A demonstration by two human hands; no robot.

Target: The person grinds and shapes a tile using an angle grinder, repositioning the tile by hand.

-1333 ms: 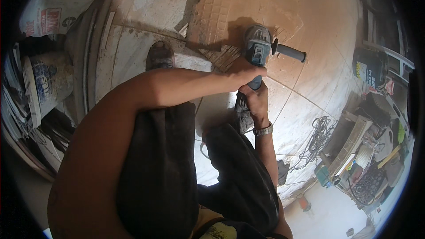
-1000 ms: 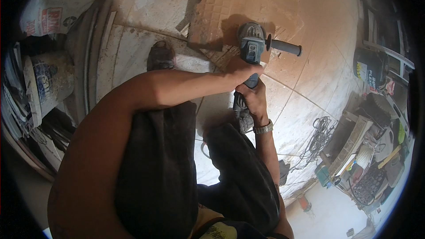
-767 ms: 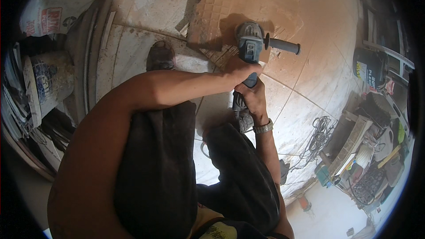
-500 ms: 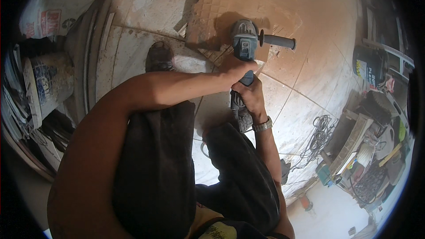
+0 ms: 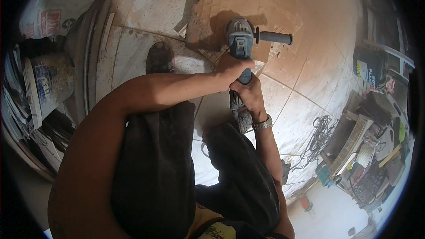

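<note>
Both hands are on a dark blue-grey angle grinder (image 5: 241, 44), whose black side handle (image 5: 274, 37) sticks out to the right with no hand on it. My left hand (image 5: 232, 67) is closed round the body just behind the head. Lower down, my right hand (image 5: 250, 92), with a metal watch at the wrist, is closed round the rear end. Under the grinder's head lies a flat, dusty tan piece (image 5: 248, 0) with a faint grid pattern, its left edge ragged. The grinder's disc is hidden beneath the head.
Dusty tiles (image 5: 283, 97) cover the floor. My shoe (image 5: 160, 57) stands left of the grinder. At the left are a stained bucket (image 5: 53, 79) and a printed sack (image 5: 66, 4). A coiled cable (image 5: 319, 139), a black container (image 5: 371, 66) and a wooden box (image 5: 353, 144) among clutter lie right.
The grinder has shifted slightly to the left and away from me, and both hands have moved with it. My grip looks the same.
</note>
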